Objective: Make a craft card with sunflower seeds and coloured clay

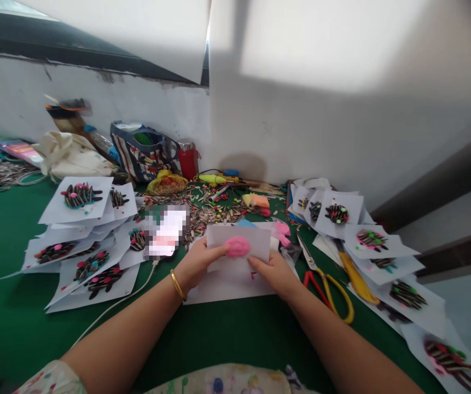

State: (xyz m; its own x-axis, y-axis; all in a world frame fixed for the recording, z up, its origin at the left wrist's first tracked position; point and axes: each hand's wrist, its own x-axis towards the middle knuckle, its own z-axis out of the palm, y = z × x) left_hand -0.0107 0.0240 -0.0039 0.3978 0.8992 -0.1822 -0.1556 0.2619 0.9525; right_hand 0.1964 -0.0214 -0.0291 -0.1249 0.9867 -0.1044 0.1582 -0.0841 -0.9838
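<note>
A small white paper card is held up between my two hands over the table. Pressed flat on it is an oval patch of pink modelling clay. My left hand grips the card's left side, its thumb touching the clay's edge. At the lower right, my right hand pinches the card, with the thumb just below the clay. Underneath lies a larger white sheet. More pink clay sits in plastic behind my right hand.
Cards decorated with striped seeds pile up at left and right. Scissors and a yellow-handled cutter lie on the right. A charging phone is at left. Loose seeds, a red flask and a bag stand behind.
</note>
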